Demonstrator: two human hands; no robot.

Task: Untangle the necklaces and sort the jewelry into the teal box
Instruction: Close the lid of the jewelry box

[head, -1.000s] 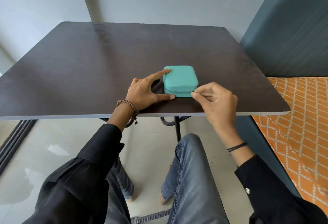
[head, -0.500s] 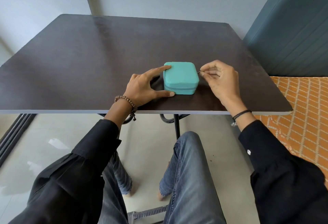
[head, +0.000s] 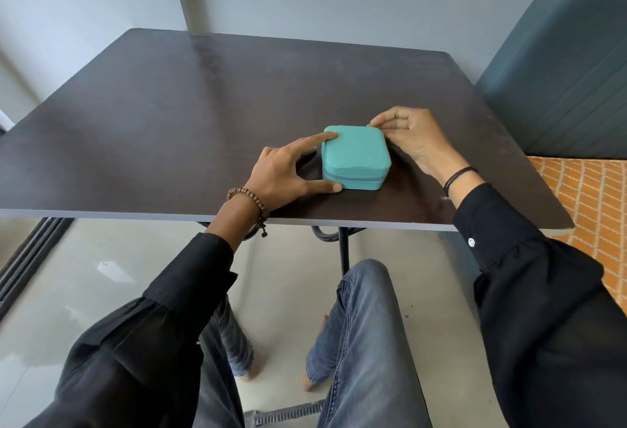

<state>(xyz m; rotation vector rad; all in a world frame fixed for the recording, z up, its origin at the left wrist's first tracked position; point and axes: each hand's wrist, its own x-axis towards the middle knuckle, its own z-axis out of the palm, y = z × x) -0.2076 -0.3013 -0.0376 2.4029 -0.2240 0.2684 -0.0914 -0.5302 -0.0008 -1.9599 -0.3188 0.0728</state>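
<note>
My left hand [head: 281,173] lies spread wide on the dark brown wooden tabletop [head: 169,115]. Its forefinger is stretched straight onto the far left corner of the small teal box [head: 356,156], a rounded square with a zip seam, and its thumb is laid against the box's near left corner. The box sits shut, close to the tabletop's near edge, about midway along it. My right hand [head: 410,137] reaches round the box's right side, wrist resting on the tabletop, fingers [head: 383,122] curled and pinched narrow at its far right corner. What they nip is too small to tell.
</note>
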